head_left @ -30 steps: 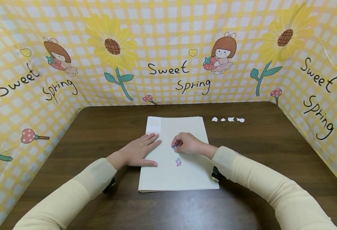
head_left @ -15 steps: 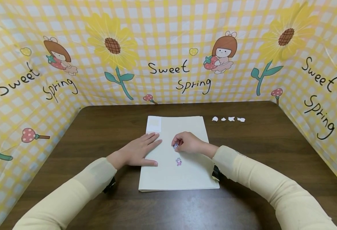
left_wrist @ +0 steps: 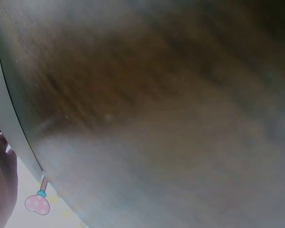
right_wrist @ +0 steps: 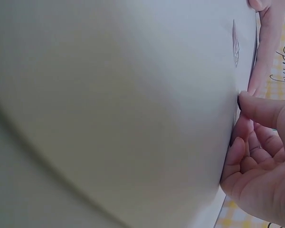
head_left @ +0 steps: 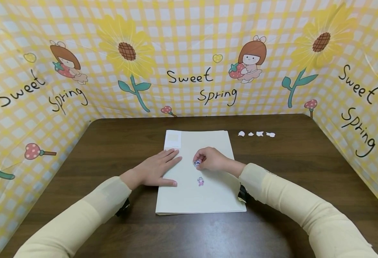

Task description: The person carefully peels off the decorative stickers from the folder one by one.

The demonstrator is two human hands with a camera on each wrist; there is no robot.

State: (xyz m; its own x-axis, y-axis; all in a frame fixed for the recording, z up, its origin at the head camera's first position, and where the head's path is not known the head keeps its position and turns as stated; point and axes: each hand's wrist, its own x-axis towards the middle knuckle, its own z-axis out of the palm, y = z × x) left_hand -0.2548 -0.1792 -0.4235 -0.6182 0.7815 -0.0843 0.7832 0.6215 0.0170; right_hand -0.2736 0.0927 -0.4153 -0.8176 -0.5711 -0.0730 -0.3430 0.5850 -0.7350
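On the large cream pad [head_left: 179,199] my left hand [head_left: 158,168] lies flat, fingers spread across its left side. My right hand [head_left: 211,159] is over the middle of the pad and pinches a small blue-and-purple sticker [head_left: 197,163] between thumb and fingers, close to the surface. The fingers hide part of it. Just below, a second small sticker [head_left: 200,181], pink and purple, lies flat on the pad. From the right wrist, the thumb [right_wrist: 261,108] and curled fingers show right at the pad's surface, with the flat sticker further along.
Several small white irregular paper pieces [head_left: 260,134] lie in a row on the brown table [head_left: 292,157], right of the pad's far edge. A pale square card [head_left: 173,138] sits at the pad's far left corner. Yellow checked cloth [head_left: 189,46] walls the back and sides.
The sticker in my right fingers has turned slightly and shows a little more of its printed face. My left hand and the flat sticker stay in place.
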